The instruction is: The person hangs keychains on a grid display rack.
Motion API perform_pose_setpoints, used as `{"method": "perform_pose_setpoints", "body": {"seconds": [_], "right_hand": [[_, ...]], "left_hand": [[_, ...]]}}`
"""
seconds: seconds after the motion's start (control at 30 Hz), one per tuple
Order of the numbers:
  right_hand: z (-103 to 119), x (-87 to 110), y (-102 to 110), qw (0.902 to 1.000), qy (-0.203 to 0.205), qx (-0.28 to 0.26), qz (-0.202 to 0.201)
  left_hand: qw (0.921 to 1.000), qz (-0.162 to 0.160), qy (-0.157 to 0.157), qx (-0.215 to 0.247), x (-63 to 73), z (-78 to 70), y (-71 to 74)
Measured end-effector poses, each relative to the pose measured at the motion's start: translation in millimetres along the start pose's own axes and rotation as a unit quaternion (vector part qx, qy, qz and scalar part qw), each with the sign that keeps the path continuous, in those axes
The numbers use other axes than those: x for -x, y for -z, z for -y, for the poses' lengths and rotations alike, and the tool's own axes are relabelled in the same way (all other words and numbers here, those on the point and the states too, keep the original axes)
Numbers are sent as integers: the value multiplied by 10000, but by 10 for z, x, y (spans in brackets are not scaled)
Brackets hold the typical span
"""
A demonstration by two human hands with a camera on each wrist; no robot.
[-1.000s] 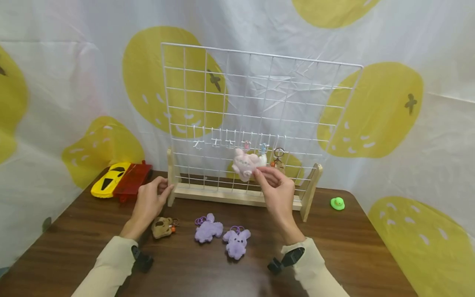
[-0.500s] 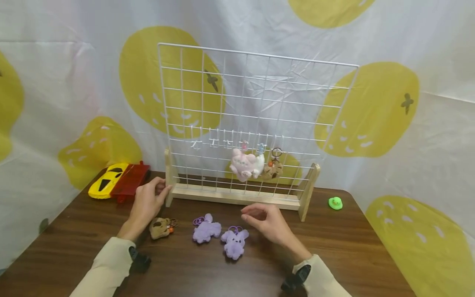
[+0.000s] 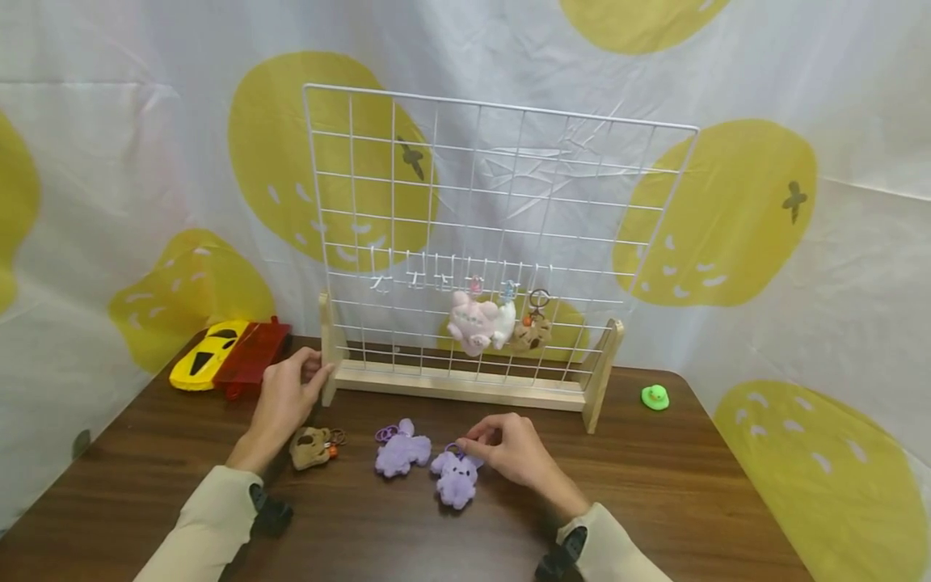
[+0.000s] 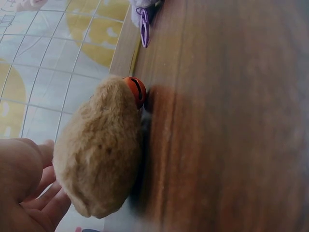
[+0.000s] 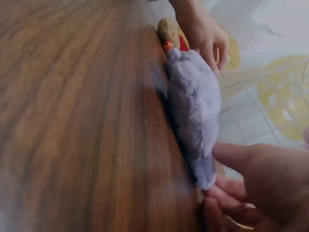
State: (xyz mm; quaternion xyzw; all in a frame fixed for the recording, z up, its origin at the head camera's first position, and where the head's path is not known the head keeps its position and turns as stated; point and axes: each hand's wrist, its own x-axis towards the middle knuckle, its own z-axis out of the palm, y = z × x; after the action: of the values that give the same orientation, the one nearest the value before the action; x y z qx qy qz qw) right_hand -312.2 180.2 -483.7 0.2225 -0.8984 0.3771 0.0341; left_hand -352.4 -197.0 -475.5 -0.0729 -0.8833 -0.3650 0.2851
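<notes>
My left hand (image 3: 287,396) grips the left wooden leg of a white wire grid display stand (image 3: 458,394); the fingertips are partly hidden. Below it a brown plush keychain (image 3: 311,448) with an orange bell lies on the table, close to that hand in the left wrist view. My right hand (image 3: 512,449) pinches the ear and ring end of a purple plush bunny keychain (image 3: 457,482), which lies on the table; in the right wrist view the thumb and fingers are around its ear (image 5: 206,174). Beside it lies a second purple plush keychain (image 3: 402,453).
On the grid's hooks hang a pink plush keychain (image 3: 473,322), a white one (image 3: 504,323) partly behind it, and a brown one (image 3: 533,331). Bare white hooks (image 3: 414,279) are to their left. A yellow toy car (image 3: 207,356) with a red part and a green duck (image 3: 655,397) flank the stand.
My right hand has let go of the pink plush keychain on the grid and come down to the right purple bunny keychain. My left hand has stayed at the stand's leg.
</notes>
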Motion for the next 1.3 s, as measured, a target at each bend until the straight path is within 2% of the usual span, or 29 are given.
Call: {"method": "perform_pose_setpoints", "body": {"seconds": [0.2,0.4,0.63,0.83,1.0,1.3], "right_hand": [[89,-14,6,9995,-60,187,258],[129,-14,14,9993,-191,108,292],[178,-6,23,9983,-416,56,412],[218,15,39,9972,-323,228,637],[241,37,35,9967,-251,116,757],[220,67,35,9971,-412,76,634]], "left_hand": [[9999,-86,-92,0,-10,1,11],[9997,-154,-202,23,-24,-4,29],[9998,-128,-130,10,-17,5,29],[9998,-143,-147,23,-6,3,30],[9998,-149,-166,6,0,5,26],[9996,-183,-195,-17,15,-2,-2]]}}
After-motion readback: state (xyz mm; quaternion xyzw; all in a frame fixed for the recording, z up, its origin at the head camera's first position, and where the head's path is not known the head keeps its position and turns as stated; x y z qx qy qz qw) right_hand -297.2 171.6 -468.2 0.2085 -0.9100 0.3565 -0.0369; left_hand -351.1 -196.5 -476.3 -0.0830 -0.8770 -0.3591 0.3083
